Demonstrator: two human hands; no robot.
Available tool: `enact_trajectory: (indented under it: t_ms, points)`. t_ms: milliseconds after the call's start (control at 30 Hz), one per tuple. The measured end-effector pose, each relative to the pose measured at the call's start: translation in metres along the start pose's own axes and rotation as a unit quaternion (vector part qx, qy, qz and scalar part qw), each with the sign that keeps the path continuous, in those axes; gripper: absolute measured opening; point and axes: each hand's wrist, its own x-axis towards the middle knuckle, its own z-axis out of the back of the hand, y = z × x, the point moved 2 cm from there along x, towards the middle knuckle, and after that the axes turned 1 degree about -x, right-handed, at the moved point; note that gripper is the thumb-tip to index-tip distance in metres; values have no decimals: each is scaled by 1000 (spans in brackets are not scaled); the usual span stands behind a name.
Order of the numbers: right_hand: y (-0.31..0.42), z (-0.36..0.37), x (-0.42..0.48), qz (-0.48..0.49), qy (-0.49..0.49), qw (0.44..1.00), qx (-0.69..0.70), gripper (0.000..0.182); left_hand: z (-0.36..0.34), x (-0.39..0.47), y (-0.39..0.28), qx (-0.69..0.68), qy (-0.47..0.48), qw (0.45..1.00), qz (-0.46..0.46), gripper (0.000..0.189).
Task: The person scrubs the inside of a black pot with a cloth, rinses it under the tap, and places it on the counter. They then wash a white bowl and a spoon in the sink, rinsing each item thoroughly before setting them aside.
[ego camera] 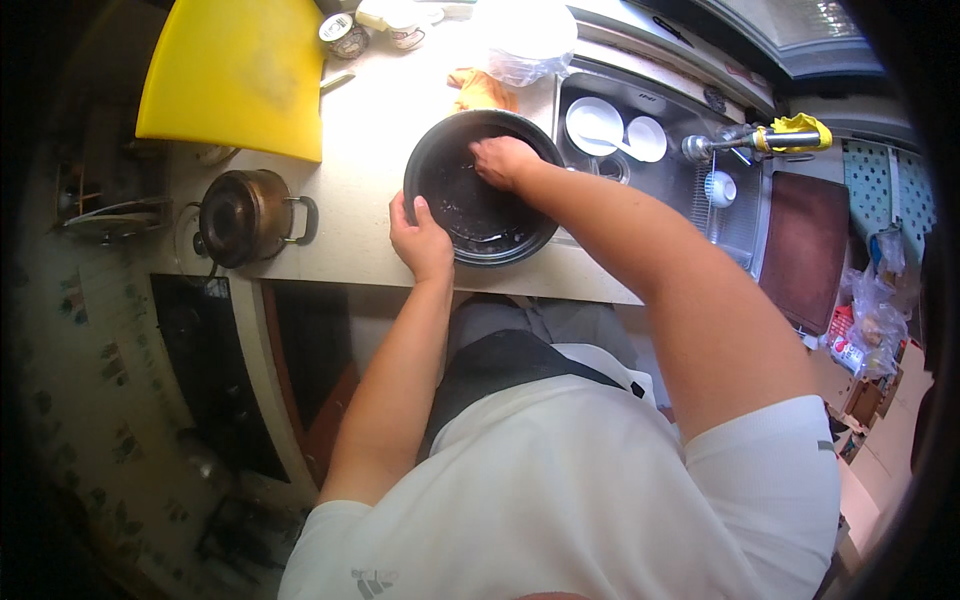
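Observation:
A large round dark pot (480,225) sits on the pale countertop close to the front edge, its inside dotted with small light flecks and shiny wet-looking patches. My left hand (421,238) grips its rim at the lower left, the thumb over the edge. Inside the pot is my right hand (504,162), fingers bent down near the far wall; whether it holds something cannot be seen. An orange cloth (482,90) lies just behind the pot.
The metal sink (660,94) at right holds white bowls (595,124), a white spoon and a small cup (720,189). A faucet (780,140) wrapped in yellow cloth reaches over it. A yellow board (232,75), jars (343,36) and a brown metal pot (246,217) are at left.

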Motion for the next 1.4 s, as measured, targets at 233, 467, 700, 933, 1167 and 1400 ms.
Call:
enact_trajectory:
  t_ms: [233,467,700,933,1167,1400]
  points:
    - [48,7,24,18,-84,980,178,28,12,6,-4,131,60,987,-74,36]
    - [43,36,-26,-125,136,949,256,32,47,12,-90,426,501,607,-447,45]
    - [20,66,-106,-184,-164,900,359,19,-2,26,-107,464,605,367,-533,13]
    - [-18,53,-246,-305,-438,684,497,9,-98,-17,-210,478,684,256,-489,14]
    - [-44,-25,-364,-437,-517,528,513,8,-229,-72,-261,516,732,331,-299,21]
    - [-64,-105,-424,-474,-502,426,585,14,-263,-71,-204,441,582,651,-207,51]
